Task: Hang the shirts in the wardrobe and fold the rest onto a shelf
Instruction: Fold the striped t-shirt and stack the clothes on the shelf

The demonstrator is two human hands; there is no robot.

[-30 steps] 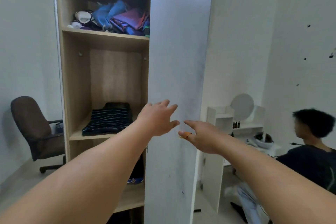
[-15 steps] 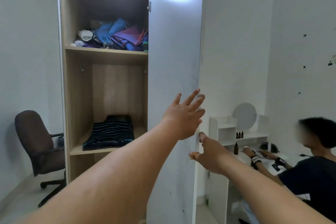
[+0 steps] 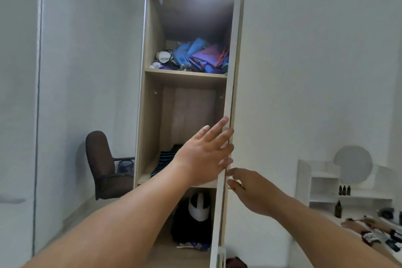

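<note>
The tall white wardrobe door (image 3: 226, 137) stands edge-on at centre frame. The left hand (image 3: 206, 154) lies flat, fingers straight, against its inner face; the right hand (image 3: 248, 189) seems to pinch its edge just below. A dark striped folded garment (image 3: 165, 159) rests on the middle wooden shelf (image 3: 150, 177), bright crumpled clothes (image 3: 202, 56) on the shelf above

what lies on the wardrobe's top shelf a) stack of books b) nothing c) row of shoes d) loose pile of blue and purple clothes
d, a loose pile of blue and purple clothes lies on the top shelf, above the striped fold lower down.
</note>
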